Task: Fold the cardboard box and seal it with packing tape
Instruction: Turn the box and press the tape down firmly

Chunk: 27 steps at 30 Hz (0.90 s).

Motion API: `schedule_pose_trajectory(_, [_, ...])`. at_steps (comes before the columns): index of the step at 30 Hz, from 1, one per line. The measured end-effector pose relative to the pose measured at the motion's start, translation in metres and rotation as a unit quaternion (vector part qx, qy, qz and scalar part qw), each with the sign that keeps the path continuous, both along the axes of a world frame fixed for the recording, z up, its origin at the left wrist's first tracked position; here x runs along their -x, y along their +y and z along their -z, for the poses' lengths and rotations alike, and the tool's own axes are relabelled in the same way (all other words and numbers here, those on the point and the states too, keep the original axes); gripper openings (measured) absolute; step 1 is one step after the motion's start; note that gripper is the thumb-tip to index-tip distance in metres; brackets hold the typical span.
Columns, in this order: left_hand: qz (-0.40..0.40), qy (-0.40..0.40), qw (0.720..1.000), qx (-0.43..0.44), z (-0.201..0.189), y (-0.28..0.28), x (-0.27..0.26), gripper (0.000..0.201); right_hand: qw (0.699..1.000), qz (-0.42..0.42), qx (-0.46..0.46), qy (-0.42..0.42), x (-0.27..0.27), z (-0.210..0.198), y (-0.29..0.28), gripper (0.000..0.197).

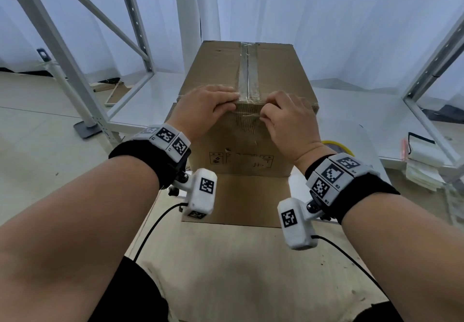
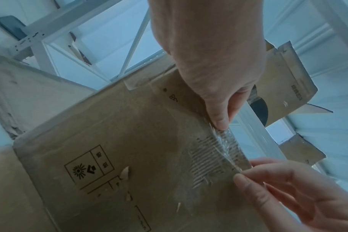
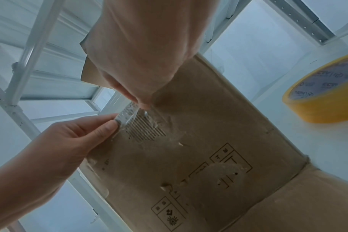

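Thumbs of left hand (image 1: 204,109) and right hand (image 1: 288,120) press tape (image 1: 247,115) on box (image 1: 241,155); right-wrist view alone shows whole roll (image 3: 326,97).

Upright brown cardboard box (image 1: 247,110) at centre of pale wooden surface (image 1: 251,271); yellow tape roll (image 1: 337,147) right of box; white metal shelving frame (image 1: 75,75) behind-left.

Tape roll (image 1: 337,147) beside box (image 1: 276,75)

Both bare forearms wear black wristbands (image 1: 140,158) carrying white blocks printed with black square markers, with thin black cables trailing.
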<state>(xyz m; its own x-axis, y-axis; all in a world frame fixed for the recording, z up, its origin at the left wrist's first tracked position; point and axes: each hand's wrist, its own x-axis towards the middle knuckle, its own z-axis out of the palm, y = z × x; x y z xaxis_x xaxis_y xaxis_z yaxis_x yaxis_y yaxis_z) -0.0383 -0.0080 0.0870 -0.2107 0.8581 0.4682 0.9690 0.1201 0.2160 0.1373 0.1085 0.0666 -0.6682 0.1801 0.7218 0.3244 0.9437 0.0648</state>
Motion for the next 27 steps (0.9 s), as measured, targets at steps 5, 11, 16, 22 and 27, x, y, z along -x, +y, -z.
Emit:
schedule_pose_trajectory(5, [0.002, -0.009, 1.0, -0.003, 0.0, 0.001, 0.0, 0.033, 1.0, -0.015, -0.006, 0.002, -0.001, 0.005, -0.001, 0.006])
schedule_pose_trajectory(11, [0.005, -0.021, 1.0, -0.008, 0.0, 0.001, 0.002, 0.033, 0.999, -0.033, -0.028, 0.001, -0.005, 0.006, 0.002, 0.01])
schedule_pose_trajectory(16, [-0.062, 0.031, 0.998, 0.0, 0.001, 0.009, -0.015, 0.034, 0.998, 0.004, -0.058, -0.033, -0.003, 0.013, 0.004, 0.01])
schedule_pose_trajectory(22, [-0.083, 0.109, 0.99, 0.021, 0.01, 0.012, -0.017, 0.046, 0.997, -0.008, -0.029, -0.075, -0.008, 0.015, 0.002, 0.006])
schedule_pose_trajectory(27, [-0.098, 0.162, 0.981, 0.046, 0.022, 0.013, -0.023, 0.067, 0.997, -0.017, 0.077, -0.023, -0.01, -0.005, -0.006, 0.015])
